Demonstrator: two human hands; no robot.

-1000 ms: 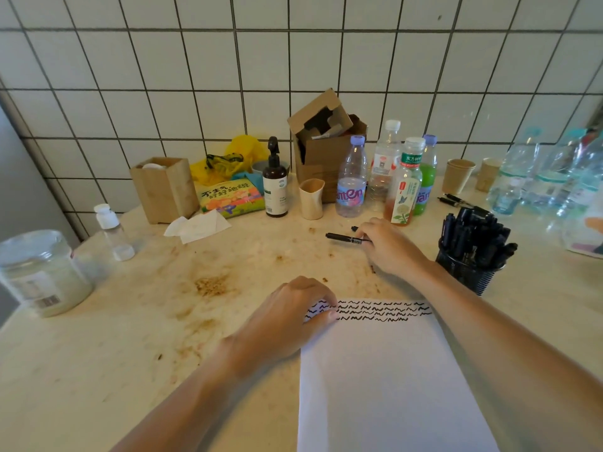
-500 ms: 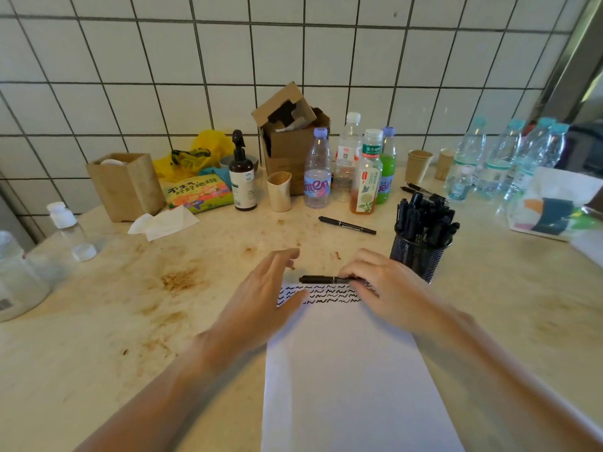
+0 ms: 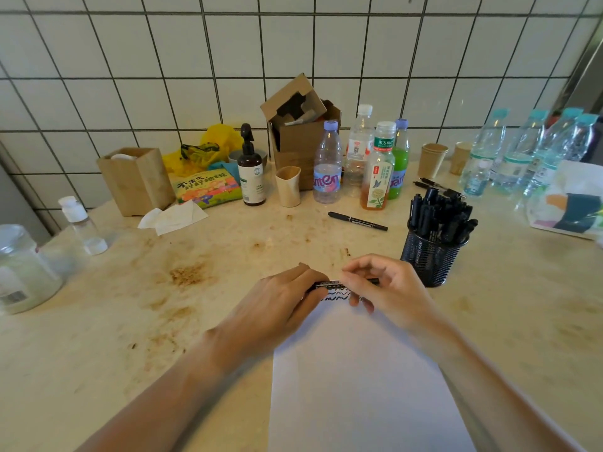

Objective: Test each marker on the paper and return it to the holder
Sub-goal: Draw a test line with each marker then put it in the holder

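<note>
1. Together, the left hand and right hand grip one black marker, held level above the far edge of the white paper; each hand's fingers curl round one end.
2. Wavy black test lines show on the paper just under the marker.
3. Near the countertop's right edge stands a black mesh holder, crowded with markers.
4. Another marker lies loose on the countertop, between the holder and the bottles along the back edge.
</note>
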